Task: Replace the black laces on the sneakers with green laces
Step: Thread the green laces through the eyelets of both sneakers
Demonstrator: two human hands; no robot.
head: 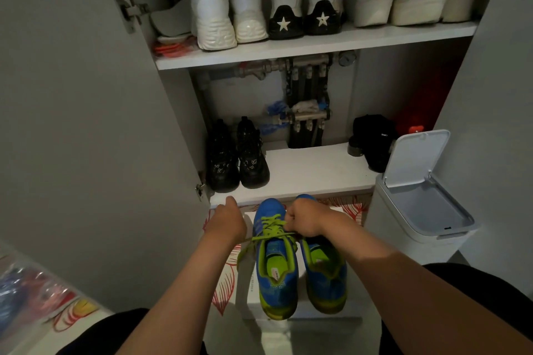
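Note:
Two blue and green sneakers hang side by side, heels toward me, in front of the open shoe cabinet. The left sneaker (pixel 275 271) carries green laces (pixel 269 225), and one loose lace end trails toward my left wrist. The right sneaker (pixel 326 274) hangs partly under my right hand (pixel 305 220), which grips both shoes at the laced tops. My left hand (pixel 227 219) is at the front edge of the lower shelf (pixel 311 176); its fingers are hidden. No black laces are visible.
A white box (pixel 248 294) on a floral mat lies below the sneakers. Black shoes (pixel 238 158) stand on the lower shelf's left, a black cap (pixel 372 135) on its right. White shoes fill the upper shelf (pixel 288 49). An open-lidded white bin (pixel 418 210) stands right, the cabinet door (pixel 86 124) left.

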